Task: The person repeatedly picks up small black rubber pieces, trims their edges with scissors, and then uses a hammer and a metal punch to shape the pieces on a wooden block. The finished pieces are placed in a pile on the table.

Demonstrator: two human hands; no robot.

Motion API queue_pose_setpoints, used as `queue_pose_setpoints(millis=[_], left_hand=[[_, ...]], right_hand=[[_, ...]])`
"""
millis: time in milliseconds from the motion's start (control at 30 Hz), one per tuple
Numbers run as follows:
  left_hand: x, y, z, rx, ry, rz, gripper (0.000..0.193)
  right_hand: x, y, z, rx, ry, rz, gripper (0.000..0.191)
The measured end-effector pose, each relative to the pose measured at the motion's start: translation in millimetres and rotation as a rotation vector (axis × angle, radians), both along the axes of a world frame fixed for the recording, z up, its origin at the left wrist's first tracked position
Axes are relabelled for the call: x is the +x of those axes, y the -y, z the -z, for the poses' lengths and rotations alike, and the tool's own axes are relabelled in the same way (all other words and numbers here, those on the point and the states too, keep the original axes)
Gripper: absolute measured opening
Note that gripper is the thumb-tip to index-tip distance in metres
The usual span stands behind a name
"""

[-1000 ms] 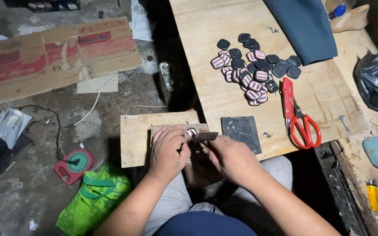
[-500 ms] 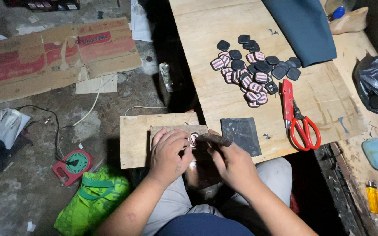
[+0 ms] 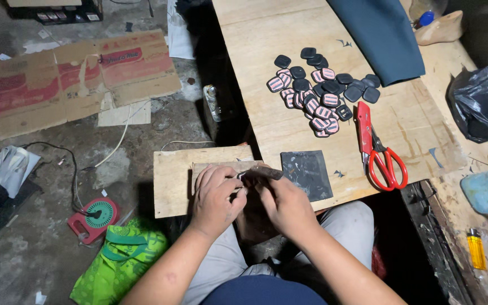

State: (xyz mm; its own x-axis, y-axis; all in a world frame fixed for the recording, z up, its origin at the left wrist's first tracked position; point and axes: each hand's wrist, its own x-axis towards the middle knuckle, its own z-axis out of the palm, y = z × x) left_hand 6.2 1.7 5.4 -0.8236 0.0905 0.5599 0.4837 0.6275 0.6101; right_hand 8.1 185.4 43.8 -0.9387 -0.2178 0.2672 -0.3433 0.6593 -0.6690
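Plywood fills the head view: a small board (image 3: pixel 171 179) lies across my lap, just beside the larger plywood surface (image 3: pixel 266 121) ahead of me. I see both my hands meeting over the far edge of the small board, forearms coming up from the bottom of the frame and angling inward toward each other. My left hand (image 3: pixel 217 197) is curled knuckles-up, fingers bent down and pressed together over a small piece I can barely see between the two hands; what it is I cannot tell. My right hand (image 3: pixel 284 202) lies palm-down with the wrist turned inward, its fingers pinching a thin dark tool (image 3: pixel 262 171) whose end shows just past the fingertips, pointing at the left hand. A narrow wooden block (image 3: pixel 213 166) sits under the fingers on the small board.

Just beside the right hand, a dark square pad (image 3: pixel 306 173) lies on the surface. Farther off there is a heap of small rounded patches (image 3: pixel 320 90), some black and some pink-striped, with red-handled scissors (image 3: pixel 377 149) near them. On the floor to my left I see flattened cardboard (image 3: pixel 69 82) and a green bag (image 3: pixel 121 257).
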Motion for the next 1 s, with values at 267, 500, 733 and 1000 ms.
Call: queue_pose_setpoints(millis=[267, 500, 733, 1000], left_hand=[[-2, 1, 3, -0.045, -0.005, 0.005, 0.015], [-1, -1, 6, -0.07, -0.012, -0.01, 0.015], [0, 2, 2, -0.058, -0.001, 0.012, 0.016], [0, -2, -8, -0.116, -0.031, 0.016, 0.018]], right_hand=[[6, 4, 0, 0.018, 0.024, -0.026, 0.041], [-11, 16, -9, -0.053, -0.056, -0.082, 0.033], [-7, 11, -14, -0.02, -0.058, -0.096, 0.031], [-19, -42, -20, 0.257, -0.058, 0.136, 0.05]])
